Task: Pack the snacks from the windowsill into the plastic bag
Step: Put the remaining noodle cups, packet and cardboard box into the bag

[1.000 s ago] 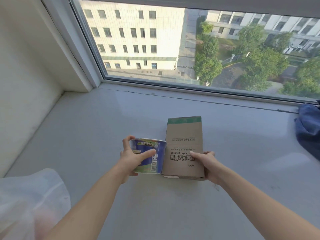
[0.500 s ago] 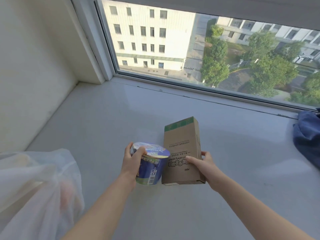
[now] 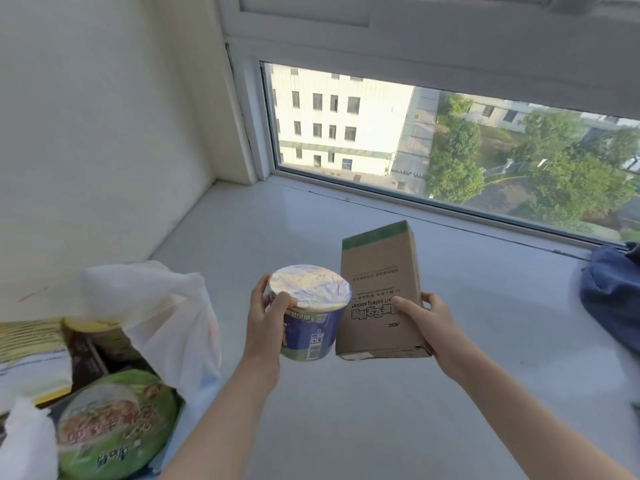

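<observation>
My left hand [image 3: 268,315] grips a blue and green instant noodle cup [image 3: 310,313] with a foil lid, held upright above the grey windowsill [image 3: 363,410]. A brown cardboard box [image 3: 379,292] with a green top band is in my right hand [image 3: 424,318], lifted and tilted, touching the cup's right side. At the lower left stands the open white plastic bag [image 3: 173,313]. Inside it lie a green-lidded noodle bowl [image 3: 116,424], a dark packet and a yellow-lidded cup [image 3: 91,329].
A white wall [image 3: 86,150] closes the left side, meeting the window frame [image 3: 249,126] at the corner. A blue cloth bag [image 3: 613,296] lies on the sill at the far right. The window glass runs along the back edge.
Both hands have lifted the cup and the box off the sill and carried them nearer and leftward. The view has swung left, bringing the open bag and its contents into sight.
</observation>
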